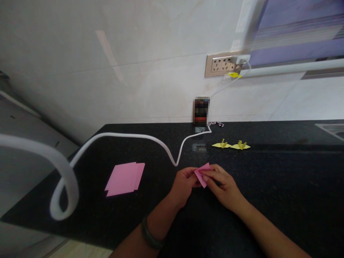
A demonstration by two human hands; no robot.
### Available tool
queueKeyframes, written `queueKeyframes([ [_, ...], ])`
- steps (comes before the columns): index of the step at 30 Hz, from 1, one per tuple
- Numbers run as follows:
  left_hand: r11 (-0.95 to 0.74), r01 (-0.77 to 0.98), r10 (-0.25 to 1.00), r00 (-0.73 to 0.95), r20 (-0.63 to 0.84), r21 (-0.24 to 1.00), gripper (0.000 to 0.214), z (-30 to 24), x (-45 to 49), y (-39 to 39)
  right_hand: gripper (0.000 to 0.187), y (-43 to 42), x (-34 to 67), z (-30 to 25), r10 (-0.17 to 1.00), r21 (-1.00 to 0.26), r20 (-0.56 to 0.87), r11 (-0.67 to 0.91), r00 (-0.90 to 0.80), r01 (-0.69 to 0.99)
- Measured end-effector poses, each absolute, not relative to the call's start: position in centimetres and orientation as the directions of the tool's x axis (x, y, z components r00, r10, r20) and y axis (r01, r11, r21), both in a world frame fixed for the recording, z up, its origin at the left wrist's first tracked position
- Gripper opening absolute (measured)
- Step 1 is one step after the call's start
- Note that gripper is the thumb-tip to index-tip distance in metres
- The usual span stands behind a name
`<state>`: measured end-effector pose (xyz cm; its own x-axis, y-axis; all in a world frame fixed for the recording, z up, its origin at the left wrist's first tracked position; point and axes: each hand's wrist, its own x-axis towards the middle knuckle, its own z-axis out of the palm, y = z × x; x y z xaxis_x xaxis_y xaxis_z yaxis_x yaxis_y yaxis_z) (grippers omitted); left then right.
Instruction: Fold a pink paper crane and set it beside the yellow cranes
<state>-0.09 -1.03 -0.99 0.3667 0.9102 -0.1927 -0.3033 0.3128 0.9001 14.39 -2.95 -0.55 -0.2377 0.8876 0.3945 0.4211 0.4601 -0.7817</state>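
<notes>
A small folded piece of pink paper point(202, 175) is pinched between my two hands above the dark countertop. My left hand point(185, 184) grips its left edge, with a bangle on that wrist. On the other side, my right hand point(221, 184) has thumb and fingers closed on the paper's right part. Some of the paper and several fingertips are hidden behind the hands. To the left lies a stack of pink paper sheets point(123, 179), slightly fanned. Beyond my hands sit two yellow folded paper figures point(221, 144), side by side with their points almost touching.
A white cable point(150, 138) winds across the black countertop point(282, 186) and loops close to the camera at left. A blurred-out phone-like device point(201, 111) leans against the tiled wall. Above it, a white charger point(240, 59) is plugged into the wall socket point(219, 64).
</notes>
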Motion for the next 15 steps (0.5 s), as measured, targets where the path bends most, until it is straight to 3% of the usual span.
queueKeyframes([
  [15,0.485,-0.489,0.856,0.435,-0.280,0.725,0.033,-1.11,-0.01,-1.00,0.027,-3.07,14.37,0.17,0.869,-0.770,0.382,0.487,-0.314,0.411],
])
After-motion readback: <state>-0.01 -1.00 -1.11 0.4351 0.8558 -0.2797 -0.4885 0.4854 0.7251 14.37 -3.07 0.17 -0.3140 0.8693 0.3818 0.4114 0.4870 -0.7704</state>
